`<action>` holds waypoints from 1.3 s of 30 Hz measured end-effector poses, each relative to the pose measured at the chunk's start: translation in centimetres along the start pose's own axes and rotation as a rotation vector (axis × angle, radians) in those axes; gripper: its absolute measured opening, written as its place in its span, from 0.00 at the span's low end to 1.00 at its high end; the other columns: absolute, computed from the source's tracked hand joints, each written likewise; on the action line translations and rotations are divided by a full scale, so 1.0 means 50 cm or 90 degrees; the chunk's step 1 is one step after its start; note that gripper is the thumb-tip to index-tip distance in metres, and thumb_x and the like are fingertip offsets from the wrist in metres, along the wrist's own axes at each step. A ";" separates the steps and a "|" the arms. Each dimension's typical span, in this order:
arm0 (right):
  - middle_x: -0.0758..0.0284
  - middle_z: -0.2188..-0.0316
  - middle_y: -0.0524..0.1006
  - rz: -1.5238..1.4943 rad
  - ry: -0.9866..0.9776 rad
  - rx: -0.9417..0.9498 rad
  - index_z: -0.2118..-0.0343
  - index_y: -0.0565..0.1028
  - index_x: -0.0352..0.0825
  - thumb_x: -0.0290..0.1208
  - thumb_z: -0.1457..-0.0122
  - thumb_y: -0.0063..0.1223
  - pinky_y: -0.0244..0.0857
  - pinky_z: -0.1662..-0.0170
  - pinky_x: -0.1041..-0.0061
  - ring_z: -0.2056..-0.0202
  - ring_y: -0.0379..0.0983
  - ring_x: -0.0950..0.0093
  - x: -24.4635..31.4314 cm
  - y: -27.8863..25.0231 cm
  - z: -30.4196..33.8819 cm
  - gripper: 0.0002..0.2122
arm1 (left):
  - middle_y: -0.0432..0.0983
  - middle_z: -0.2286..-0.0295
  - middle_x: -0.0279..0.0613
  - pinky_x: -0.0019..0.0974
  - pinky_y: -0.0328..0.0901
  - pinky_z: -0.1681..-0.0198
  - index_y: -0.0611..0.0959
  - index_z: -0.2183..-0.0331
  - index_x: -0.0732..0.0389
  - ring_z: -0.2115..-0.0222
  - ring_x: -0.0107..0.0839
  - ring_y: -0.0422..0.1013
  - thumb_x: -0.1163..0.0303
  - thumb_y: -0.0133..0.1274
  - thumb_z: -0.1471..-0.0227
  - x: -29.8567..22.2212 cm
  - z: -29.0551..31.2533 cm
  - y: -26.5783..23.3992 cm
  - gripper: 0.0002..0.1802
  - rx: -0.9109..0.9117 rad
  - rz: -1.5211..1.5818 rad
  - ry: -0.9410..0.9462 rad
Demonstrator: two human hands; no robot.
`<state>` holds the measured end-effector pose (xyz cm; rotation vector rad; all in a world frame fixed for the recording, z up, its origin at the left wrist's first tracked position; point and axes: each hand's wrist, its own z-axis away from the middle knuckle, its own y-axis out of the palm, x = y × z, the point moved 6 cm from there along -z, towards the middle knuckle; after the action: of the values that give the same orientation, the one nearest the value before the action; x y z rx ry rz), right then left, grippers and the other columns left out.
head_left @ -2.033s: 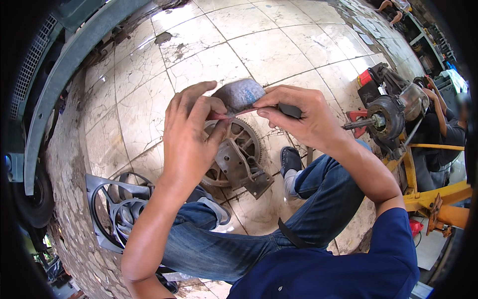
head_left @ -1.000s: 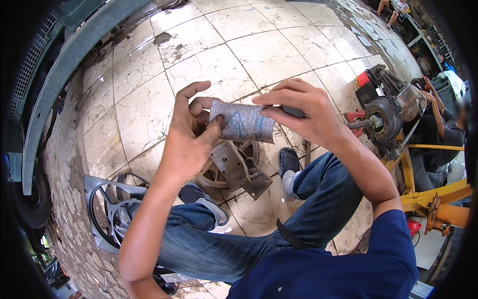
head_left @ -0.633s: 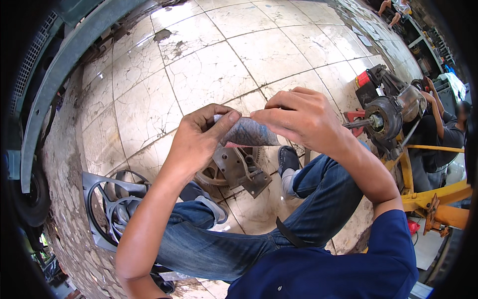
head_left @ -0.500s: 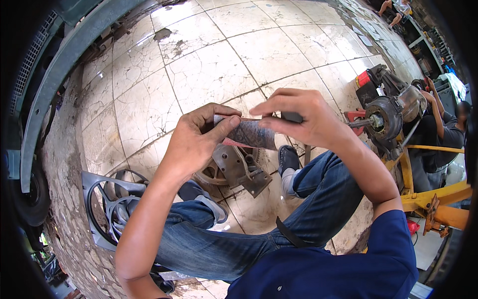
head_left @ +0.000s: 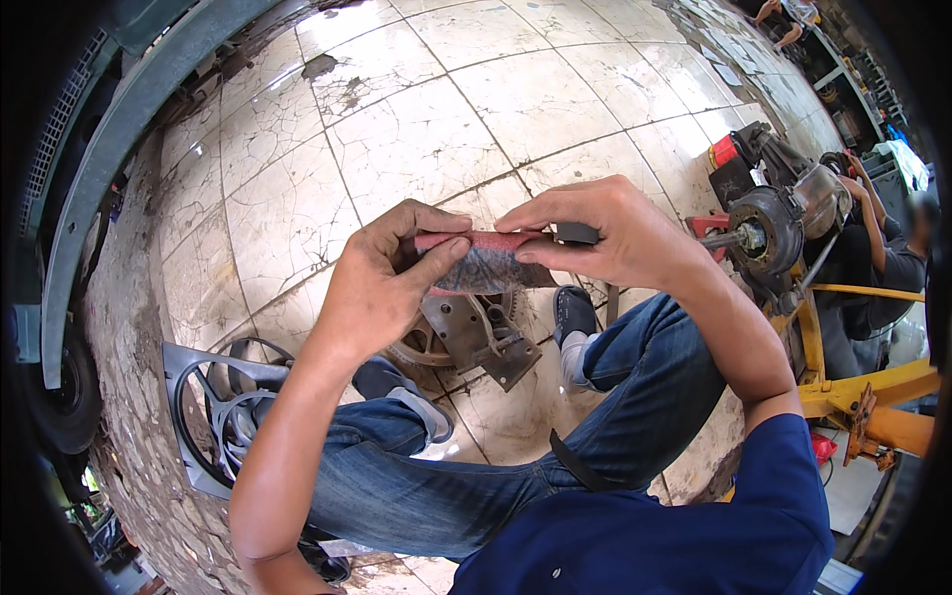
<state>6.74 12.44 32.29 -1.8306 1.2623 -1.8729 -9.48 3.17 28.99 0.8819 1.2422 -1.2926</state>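
A strip of sandpaper [head_left: 486, 266], pinkish red along its rolled upper edge and grey with dark markings on its face, is stretched between my hands. My left hand [head_left: 382, 268] pinches its left end between thumb and fingers. At the other end my right hand [head_left: 615, 233] grips it with thumb and fingertips. A small dark block-like piece [head_left: 577, 233] also sits in the right hand; what it is, I cannot make out. Below the strip, between my feet, a toothed metal ring [head_left: 421, 347] lies on the tiles with a holed steel bracket plate [head_left: 476, 332] over it.
A grey fan shroud [head_left: 203, 416] rests left of my leg. On the right are a greasy hub and axle assembly [head_left: 764, 233], a red stand [head_left: 706, 230] and a yellow steel frame [head_left: 873, 392]. A co-worker [head_left: 883, 258] reaches toward the assembly. Cracked tiles [head_left: 416, 119] stretch ahead.
The sandpaper has tilted, and its red side now shows along the top edge. My right-hand fingers have closed down onto its right end.
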 end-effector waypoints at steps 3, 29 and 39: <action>0.64 0.65 0.83 0.034 -0.011 -0.018 0.57 0.82 0.39 0.25 0.50 0.65 0.72 0.59 0.73 0.64 0.80 0.69 0.002 -0.002 0.001 0.15 | 0.79 0.65 0.37 0.26 0.70 0.61 0.81 0.59 0.65 0.64 0.21 0.73 0.78 0.57 0.44 0.004 0.001 0.000 0.10 0.018 0.018 0.007; 0.73 0.74 0.77 0.271 -0.339 -0.153 0.59 0.83 0.45 0.26 0.58 0.66 0.71 0.50 0.68 0.69 0.75 0.76 0.052 0.003 0.017 0.18 | 0.80 0.62 0.42 0.29 0.73 0.58 0.79 0.61 0.66 0.61 0.24 0.76 0.84 0.55 0.46 0.019 0.006 -0.015 0.10 0.052 0.135 -0.045; 0.71 0.69 0.82 -0.073 -0.057 -0.038 0.57 0.82 0.44 0.28 0.50 0.66 0.70 0.51 0.68 0.68 0.76 0.73 0.005 0.010 0.001 0.15 | 0.78 0.60 0.43 0.29 0.71 0.53 0.81 0.62 0.67 0.58 0.25 0.75 0.86 0.57 0.48 0.018 0.012 -0.027 0.10 0.009 0.061 0.044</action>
<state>6.54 11.95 32.12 -2.0332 1.2193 -1.8051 -10.80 2.24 28.44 0.9917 1.2304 -1.2044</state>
